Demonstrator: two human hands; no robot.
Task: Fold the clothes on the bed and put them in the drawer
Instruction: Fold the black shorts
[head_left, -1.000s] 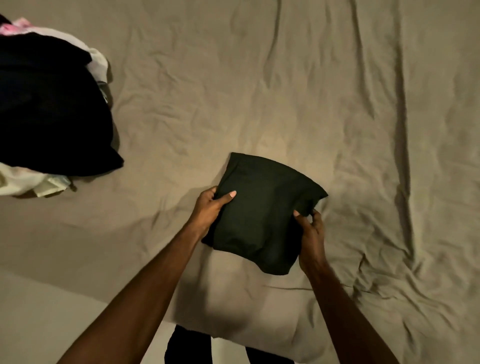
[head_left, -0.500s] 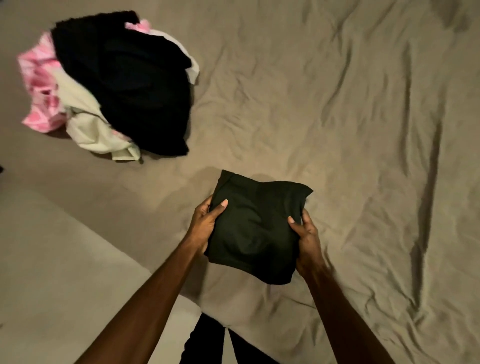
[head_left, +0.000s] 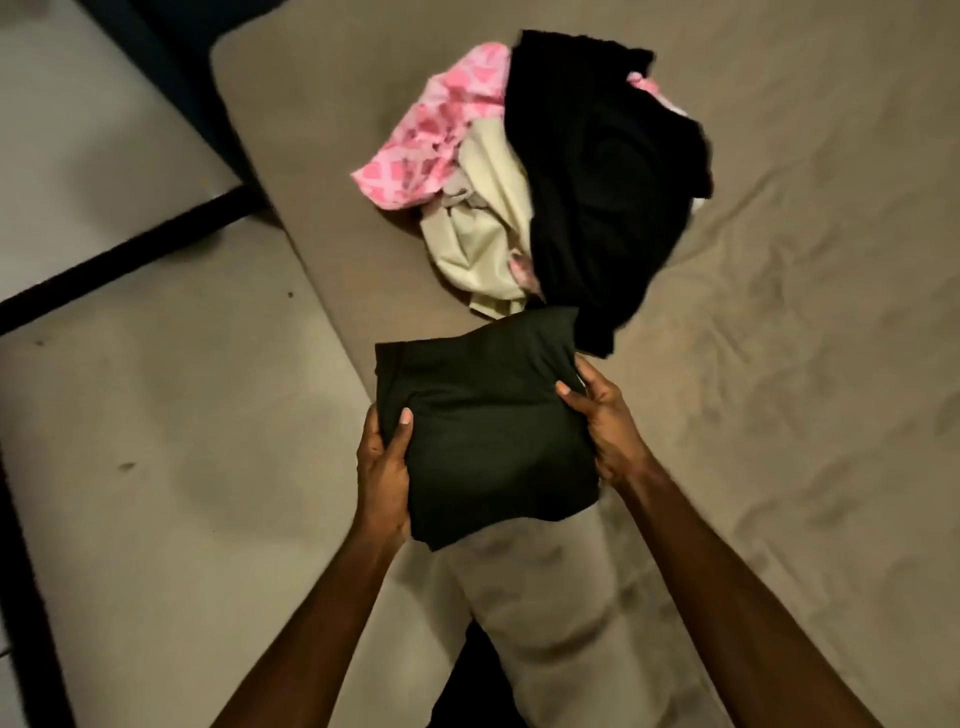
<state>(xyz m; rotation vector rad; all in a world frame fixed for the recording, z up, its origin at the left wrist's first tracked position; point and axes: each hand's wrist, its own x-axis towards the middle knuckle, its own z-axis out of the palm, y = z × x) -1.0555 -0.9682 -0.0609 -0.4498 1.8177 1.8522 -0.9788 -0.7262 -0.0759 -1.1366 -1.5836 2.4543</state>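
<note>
A folded dark green garment is held up over the near edge of the bed. My left hand grips its left side, thumb on top. My right hand grips its right edge, fingers curled under the cloth. Behind it on the sheet lies an unfolded pile: a black garment, a cream one and a pink patterned one. No drawer is in view.
The bed's corner is at the upper left. Pale floor with dark strips runs along the left. My legs stand against the bed's near edge.
The view has swung left, so the clothes pile now sits at top centre and the floor shows. Both hands keep their grip on the folded garment, now lifted toward the bed's left edge.
</note>
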